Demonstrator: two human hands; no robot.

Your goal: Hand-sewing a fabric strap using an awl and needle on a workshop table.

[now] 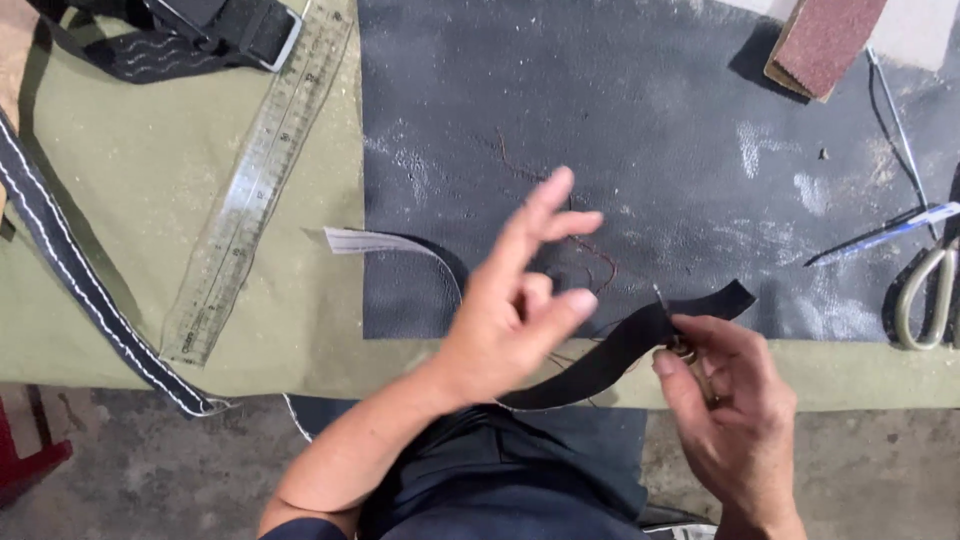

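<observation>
Ruler (255, 190), scissors (925, 295) beside strap (620, 350)

The left hand (520, 300) is motion-blurred and covers the lower end of the black strap (620, 345). Right of the strap, the scissors (925, 295) are cut by the edge; a small metal piece, perhaps a ring, hides under the right hand (725, 410).

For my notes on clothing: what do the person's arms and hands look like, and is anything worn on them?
Both hands, left hand and right hand, are bare: no gloves, rings or watch are visible. The forearms are uncovered too. A dark blue short sleeve shows at the left upper arm.
</observation>
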